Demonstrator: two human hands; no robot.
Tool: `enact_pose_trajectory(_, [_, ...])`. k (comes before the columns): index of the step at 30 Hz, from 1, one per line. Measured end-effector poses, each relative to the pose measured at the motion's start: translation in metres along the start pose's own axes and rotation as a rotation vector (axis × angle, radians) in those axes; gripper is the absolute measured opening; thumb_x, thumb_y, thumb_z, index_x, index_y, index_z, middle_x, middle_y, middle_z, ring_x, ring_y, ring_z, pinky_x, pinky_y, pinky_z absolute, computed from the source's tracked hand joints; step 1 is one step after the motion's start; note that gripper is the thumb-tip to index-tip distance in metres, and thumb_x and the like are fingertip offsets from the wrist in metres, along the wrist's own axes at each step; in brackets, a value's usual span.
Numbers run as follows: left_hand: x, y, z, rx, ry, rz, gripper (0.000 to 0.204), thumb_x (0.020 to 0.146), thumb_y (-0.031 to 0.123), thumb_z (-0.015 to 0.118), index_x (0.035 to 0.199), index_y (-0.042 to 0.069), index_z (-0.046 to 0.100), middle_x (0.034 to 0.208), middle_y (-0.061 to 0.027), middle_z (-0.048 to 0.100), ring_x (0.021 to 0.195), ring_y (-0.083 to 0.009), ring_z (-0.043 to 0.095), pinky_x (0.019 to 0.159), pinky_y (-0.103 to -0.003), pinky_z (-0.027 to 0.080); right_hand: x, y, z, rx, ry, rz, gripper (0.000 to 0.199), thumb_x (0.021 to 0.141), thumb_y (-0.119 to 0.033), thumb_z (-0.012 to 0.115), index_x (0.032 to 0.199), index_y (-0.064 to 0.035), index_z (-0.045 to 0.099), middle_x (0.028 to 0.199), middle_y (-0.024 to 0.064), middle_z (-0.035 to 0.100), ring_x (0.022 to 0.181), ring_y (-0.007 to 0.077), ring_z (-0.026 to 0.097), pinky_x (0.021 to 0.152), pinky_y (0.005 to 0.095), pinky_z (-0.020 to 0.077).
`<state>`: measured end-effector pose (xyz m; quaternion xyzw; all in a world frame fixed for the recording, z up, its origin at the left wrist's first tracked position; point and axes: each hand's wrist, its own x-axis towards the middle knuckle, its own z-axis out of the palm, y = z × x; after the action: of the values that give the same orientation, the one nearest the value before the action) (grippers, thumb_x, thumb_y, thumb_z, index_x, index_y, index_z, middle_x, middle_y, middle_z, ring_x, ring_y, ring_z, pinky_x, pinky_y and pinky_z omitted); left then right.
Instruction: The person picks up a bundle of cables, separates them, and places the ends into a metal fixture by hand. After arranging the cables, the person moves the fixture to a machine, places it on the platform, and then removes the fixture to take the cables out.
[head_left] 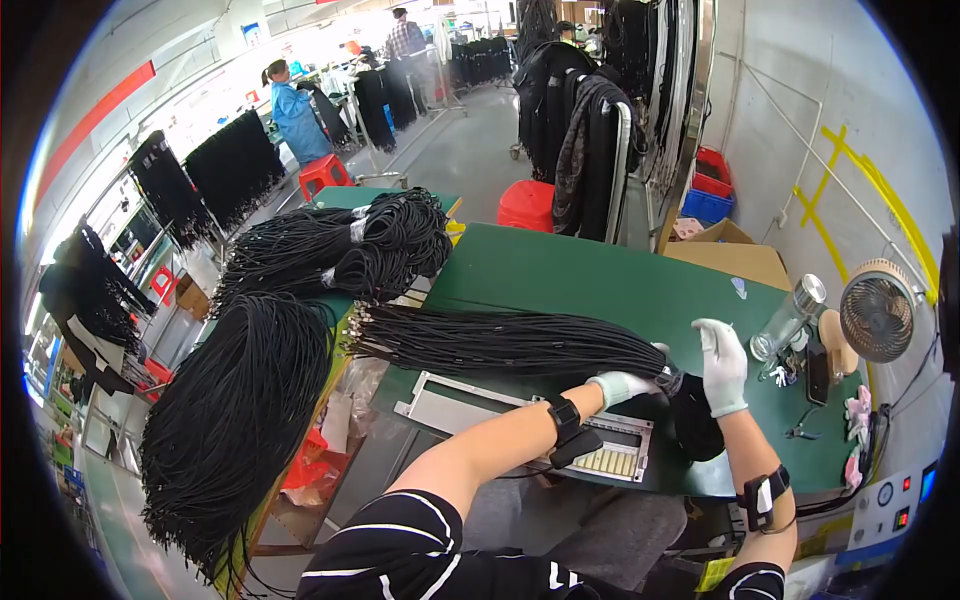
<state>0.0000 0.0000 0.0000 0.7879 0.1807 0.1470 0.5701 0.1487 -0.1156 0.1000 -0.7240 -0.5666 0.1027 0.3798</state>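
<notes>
A long bundle of black cables [500, 340] lies across the green table, its metal-tipped ends at the left. My left hand [622, 387], in a white glove, is closed around the bundle near its right end, with part of the hand hidden by the cables. A band shows on the bundle just right of that hand, and the looped cable end [695, 425] hangs down toward me. My right hand [724, 368], also white-gloved, is raised beside the bundle with fingers stretched upward, holding nothing. In front of the bundle, below my left forearm, sits a pale metal frame [440, 402] with slots.
More black cable bundles [245, 385] are heaped at left. On the right of the green table [570, 265] are a glass jar [790, 320], a phone [817, 375], pliers [802, 425] and a small fan [878, 312]. Red stools [527, 206] and hanging racks stand beyond.
</notes>
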Motion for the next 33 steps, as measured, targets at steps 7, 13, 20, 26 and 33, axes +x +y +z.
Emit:
enact_pose_trajectory(7, [-0.041, 0.039, -0.02, 0.164, 0.008, -0.264, 0.033, 0.093, 0.035, 0.06, 0.105, 0.008, 0.074, 0.082, -0.0051, 0.07, 0.076, -0.0182, 0.064, 0.067, -0.028, 0.05, -0.019, -0.05, 0.018, -0.417, -0.093, -0.327, 0.06, 0.087, -0.062, 0.062, 0.111, -0.0071, 0.063, 0.089, 0.0145, 0.07, 0.082, 0.0353, 0.069, 0.074, 0.0436, 0.0537])
enact_pose_trajectory(13, [-0.044, 0.06, -0.011, -0.11, 0.139, -0.518, 0.03, 0.089, 0.035, 0.063, 0.097, 0.008, 0.074, 0.084, -0.0065, 0.072, 0.076, -0.0183, 0.068, 0.062, -0.035, 0.052, 0.001, -0.024, 0.034, -0.433, 0.085, -0.482, 0.058, 0.086, -0.062, 0.062, 0.103, -0.0071, 0.064, 0.077, 0.0112, 0.067, 0.069, 0.0346, 0.067, 0.065, 0.0444, 0.0509])
enact_pose_trajectory(20, [-0.091, 0.14, 0.047, -0.085, -0.171, 0.134, 0.024, 0.086, 0.024, 0.066, 0.099, 0.005, 0.073, 0.086, -0.0097, 0.072, 0.085, -0.023, 0.07, 0.076, -0.035, 0.056, 0.016, 0.007, 0.059, -0.638, -0.03, -0.332, 0.054, 0.087, -0.058, 0.064, 0.103, -0.0065, 0.064, 0.079, 0.0113, 0.066, 0.074, 0.0323, 0.067, 0.065, 0.0442, 0.0494])
enact_pose_trajectory(26, [-0.085, 0.137, -0.032, -0.394, 0.405, -0.055, 0.02, 0.099, 0.02, 0.06, 0.113, 0.006, 0.066, 0.111, -0.0069, 0.066, 0.087, -0.0146, 0.065, 0.068, -0.026, 0.054, 0.008, -0.002, 0.028, 0.693, -0.157, -0.133, 0.054, 0.095, -0.033, 0.064, 0.139, -0.0039, 0.053, 0.131, 0.0195, 0.058, 0.109, 0.0276, 0.063, 0.094, 0.0342, 0.0498])
enact_pose_trajectory(33, [-0.058, 0.099, -0.037, -0.714, 0.486, 0.285, 0.048, 0.104, 0.019, 0.053, 0.149, 0.004, 0.043, 0.14, -0.0141, 0.054, 0.131, -0.0241, 0.05, 0.113, -0.037, 0.039, 0.032, -0.039, -0.004, 0.52, -0.119, -0.054, 0.061, 0.086, -0.014, 0.075, 0.141, -0.0026, 0.05, 0.132, 0.0138, 0.061, 0.107, 0.0225, 0.064, 0.093, 0.0348, 0.0519])
